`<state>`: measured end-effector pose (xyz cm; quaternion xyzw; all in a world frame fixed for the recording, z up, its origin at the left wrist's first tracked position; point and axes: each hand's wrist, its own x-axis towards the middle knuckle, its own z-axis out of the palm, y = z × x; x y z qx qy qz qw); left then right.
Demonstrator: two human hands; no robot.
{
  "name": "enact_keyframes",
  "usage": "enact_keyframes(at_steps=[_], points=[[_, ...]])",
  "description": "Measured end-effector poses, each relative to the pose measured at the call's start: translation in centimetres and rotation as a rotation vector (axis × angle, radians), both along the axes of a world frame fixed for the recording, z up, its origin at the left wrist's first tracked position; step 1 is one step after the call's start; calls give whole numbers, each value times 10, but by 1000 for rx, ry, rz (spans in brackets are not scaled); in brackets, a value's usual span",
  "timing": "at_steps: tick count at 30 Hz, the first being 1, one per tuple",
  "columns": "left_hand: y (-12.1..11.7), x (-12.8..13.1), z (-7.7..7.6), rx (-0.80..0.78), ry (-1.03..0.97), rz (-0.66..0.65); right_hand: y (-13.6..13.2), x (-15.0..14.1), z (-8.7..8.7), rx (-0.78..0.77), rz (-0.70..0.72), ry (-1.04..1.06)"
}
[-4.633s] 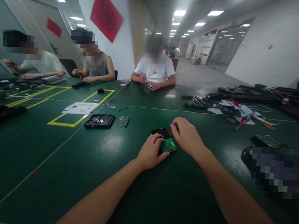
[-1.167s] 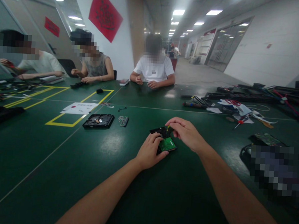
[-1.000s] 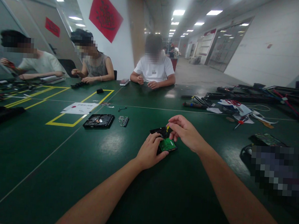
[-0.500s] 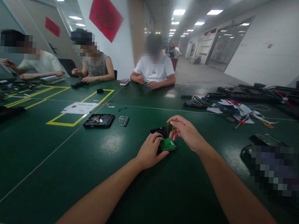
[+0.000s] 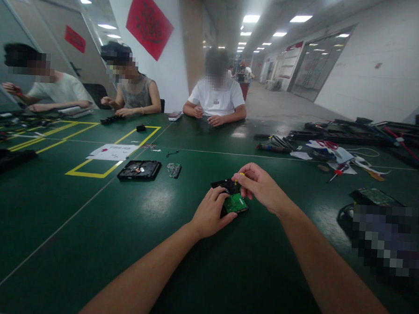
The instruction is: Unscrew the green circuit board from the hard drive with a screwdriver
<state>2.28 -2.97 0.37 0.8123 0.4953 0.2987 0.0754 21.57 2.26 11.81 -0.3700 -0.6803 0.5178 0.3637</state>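
Note:
A hard drive with a green circuit board lies on the table in front of me. Over its left side is my left hand, fingers across the top and thumb along the near edge, gripping it down. My right hand pinches a small screwdriver with yellow on its handle, held upright above the far right part of the drive. Its tip is too small to make out. To the left sit a black drive casing and a loose circuit board.
A paper sheet lies within yellow tape at the left. Cables, a red-handled screwdriver and scraps are at the right, near another circuit board. Three people sit across the green table.
My right hand has come in over the drive with the screwdriver and keeps shifting its fingers around the handle. My left hand stays in place on the drive.

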Motion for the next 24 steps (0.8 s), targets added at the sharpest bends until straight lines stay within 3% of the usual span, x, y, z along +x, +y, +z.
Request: enact_keyframes(at_steps=[4, 13, 24], points=[[0, 0, -1, -2, 6, 1, -2, -1, 2, -15, 55, 7], [1, 0, -1, 6, -10, -6, 1, -2, 2, -137, -59, 120], [1, 0, 0, -10, 9, -1, 5, 0, 0, -94, 0, 50]])
